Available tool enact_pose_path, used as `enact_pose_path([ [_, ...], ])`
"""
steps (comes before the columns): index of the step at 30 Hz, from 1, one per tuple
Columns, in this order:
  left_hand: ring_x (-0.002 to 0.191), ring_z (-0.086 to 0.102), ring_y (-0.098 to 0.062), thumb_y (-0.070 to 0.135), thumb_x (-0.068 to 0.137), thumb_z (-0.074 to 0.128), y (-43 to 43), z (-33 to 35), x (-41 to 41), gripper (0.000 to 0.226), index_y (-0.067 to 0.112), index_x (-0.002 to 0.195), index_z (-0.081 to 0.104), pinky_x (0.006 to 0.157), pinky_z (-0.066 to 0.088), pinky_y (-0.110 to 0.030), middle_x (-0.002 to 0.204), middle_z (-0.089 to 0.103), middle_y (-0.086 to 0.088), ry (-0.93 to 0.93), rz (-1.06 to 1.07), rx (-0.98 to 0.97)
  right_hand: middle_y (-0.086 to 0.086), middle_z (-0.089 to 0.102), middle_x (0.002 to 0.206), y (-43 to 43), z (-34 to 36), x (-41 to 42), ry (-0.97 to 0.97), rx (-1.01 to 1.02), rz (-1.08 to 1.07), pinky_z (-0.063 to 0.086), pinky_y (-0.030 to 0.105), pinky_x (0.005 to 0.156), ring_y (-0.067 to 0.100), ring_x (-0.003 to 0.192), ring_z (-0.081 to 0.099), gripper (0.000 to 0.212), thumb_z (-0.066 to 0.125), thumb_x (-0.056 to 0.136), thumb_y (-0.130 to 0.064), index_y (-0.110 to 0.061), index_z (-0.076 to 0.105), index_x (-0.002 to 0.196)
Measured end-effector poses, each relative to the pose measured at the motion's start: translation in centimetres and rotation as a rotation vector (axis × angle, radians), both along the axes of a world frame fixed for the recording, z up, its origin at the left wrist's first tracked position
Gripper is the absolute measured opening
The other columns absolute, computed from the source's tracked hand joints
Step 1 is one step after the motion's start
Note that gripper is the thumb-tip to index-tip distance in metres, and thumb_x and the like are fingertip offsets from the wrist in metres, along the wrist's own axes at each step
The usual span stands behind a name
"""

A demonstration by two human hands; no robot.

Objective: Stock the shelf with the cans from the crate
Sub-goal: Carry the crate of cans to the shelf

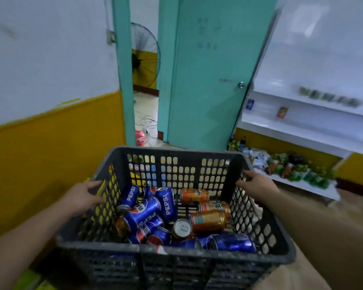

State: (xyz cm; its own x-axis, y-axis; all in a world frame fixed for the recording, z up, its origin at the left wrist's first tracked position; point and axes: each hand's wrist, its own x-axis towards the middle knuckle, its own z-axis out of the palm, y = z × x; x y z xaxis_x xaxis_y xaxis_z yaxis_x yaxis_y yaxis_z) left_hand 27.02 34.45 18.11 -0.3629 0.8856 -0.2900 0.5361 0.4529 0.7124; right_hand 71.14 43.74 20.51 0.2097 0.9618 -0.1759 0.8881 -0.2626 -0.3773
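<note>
On either side of the crate (pixel 182 151): left hand (pixel 82 195) and right hand (pixel 258 185) are gripping its walls; cans (pixel 147 212) are lying loose inside. Best carried level toward the shelf (pixel 302 130), right of it.

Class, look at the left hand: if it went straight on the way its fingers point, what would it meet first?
The crate's left wall, which the left hand is gripping; behind that wall, probably the blue cans.
</note>
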Motion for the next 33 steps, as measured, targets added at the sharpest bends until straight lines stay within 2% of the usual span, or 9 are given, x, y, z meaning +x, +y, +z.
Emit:
enact_pose_path([
  [4, 0.047, 0.051, -0.018, 0.007, 0.080, 0.074, 7.6, -0.6, 4.3, 0.070, 0.022, 0.142, 0.044, 0.042, 0.040, -0.026, 0.102, 0.066, -0.022, -0.003, -0.129, 0.002, 0.006, 0.065, 0.112, 1.6, 0.1, 4.8, -0.028, -0.024, -0.133, 0.053, 0.029, 0.058, 0.015, 0.072, 0.064, 0.064, 0.058, 0.088, -0.052, -0.035, 0.037, 0.146],
  [9, 0.049, 0.052, -0.023, 0.011, 0.078, 0.076, 18.3, -1.8, 8.0, 0.071, 0.023, 0.141, 0.047, 0.037, 0.040, -0.023, 0.071, 0.062, -0.005, 0.020, -0.316, 0.022, 0.008, 0.061, 0.119, 4.3, -0.5, 8.8, -0.032, -0.039, -0.321, 0.049, 0.024, 0.051, 0.012, 0.067, 0.062, 0.065, 0.059, 0.089, -0.051, -0.034, 0.035, 0.147],
  [12, 0.050, 0.056, -0.024, 0.011, 0.076, 0.076, 24.7, -1.6, 10.9, 0.073, 0.024, 0.141, 0.046, 0.048, 0.045, -0.028, 0.074, 0.066, -0.013, 0.007, -0.436, 0.026, 0.007, 0.060, 0.110, 5.7, -0.5, 10.9, 0.002, -0.020, -0.450, 0.053, 0.027, 0.053, 0.014, 0.071, 0.063, 0.065, 0.060, 0.089, -0.048, -0.034, 0.034, 0.147],
  [16, 0.045, 0.052, -0.025, 0.010, 0.076, 0.076, 31.2, -1.0, 15.9, 0.072, 0.023, 0.141, 0.047, 0.045, 0.045, -0.030, 0.071, 0.065, -0.018, 0.019, -0.561, 0.054, 0.006, 0.062, 0.089, 6.6, 0.0, 14.3, 0.055, -0.011, -0.596, 0.045, 0.023, 0.044, 0.015, 0.063, 0.063, 0.063, 0.061, 0.090, -0.045, -0.034, 0.036, 0.146],
  [23, 0.056, 0.045, -0.010, 0.007, 0.077, 0.076, 40.6, -0.2, 28.1, 0.072, 0.017, 0.142, 0.045, 0.037, 0.038, -0.011, 0.084, 0.059, -0.004, 0.037, -0.754, 0.067, 0.007, 0.062, 0.087, 9.0, 0.4, 22.8, 0.087, -0.035, -0.763, 0.059, 0.033, 0.064, 0.020, 0.073, 0.066, 0.061, 0.062, 0.091, -0.040, -0.033, 0.037, 0.145],
  [26, 0.069, 0.061, -0.025, 0.005, 0.076, 0.076, 43.2, -0.6, 33.2, 0.072, 0.014, 0.141, 0.046, 0.047, 0.044, -0.022, 0.103, 0.065, -0.013, 0.042, -0.799, 0.048, 0.007, 0.060, 0.092, 10.1, -0.5, 27.1, 0.112, -0.039, -0.816, 0.059, 0.036, 0.070, 0.021, 0.078, 0.064, 0.061, 0.063, 0.090, -0.041, -0.031, 0.037, 0.145],
  [28, 0.059, 0.058, -0.027, 0.004, 0.076, 0.076, 44.6, -1.3, 36.4, 0.073, 0.017, 0.142, 0.046, 0.048, 0.046, -0.029, 0.094, 0.067, -0.018, 0.018, -0.803, 0.016, 0.006, 0.060, 0.092, 11.0, -0.8, 30.1, 0.105, -0.040, -0.834, 0.060, 0.036, 0.070, 0.020, 0.078, 0.064, 0.061, 0.063, 0.089, -0.042, -0.031, 0.039, 0.144],
  [31, 0.044, 0.048, -0.023, 0.000, 0.078, 0.073, 47.0, -1.7, 41.4, 0.071, 0.017, 0.142, 0.045, 0.034, 0.041, -0.024, 0.071, 0.063, -0.015, 0.009, -0.815, -0.003, 0.004, 0.058, 0.092, 12.3, -0.8, 34.3, 0.103, -0.020, -0.873, 0.059, 0.035, 0.070, 0.019, 0.079, 0.064, 0.062, 0.064, 0.088, -0.042, -0.032, 0.040, 0.143],
  [33, 0.057, 0.057, -0.028, 0.000, 0.078, 0.073, 48.7, -1.2, 44.9, 0.071, 0.015, 0.141, 0.045, 0.046, 0.047, -0.028, 0.087, 0.067, -0.021, 0.002, -0.849, 0.000, 0.004, 0.058, 0.096, 13.1, -0.7, 36.8, 0.134, -0.017, -0.900, 0.059, 0.036, 0.071, 0.019, 0.081, 0.064, 0.062, 0.065, 0.087, -0.041, -0.034, 0.039, 0.143],
])
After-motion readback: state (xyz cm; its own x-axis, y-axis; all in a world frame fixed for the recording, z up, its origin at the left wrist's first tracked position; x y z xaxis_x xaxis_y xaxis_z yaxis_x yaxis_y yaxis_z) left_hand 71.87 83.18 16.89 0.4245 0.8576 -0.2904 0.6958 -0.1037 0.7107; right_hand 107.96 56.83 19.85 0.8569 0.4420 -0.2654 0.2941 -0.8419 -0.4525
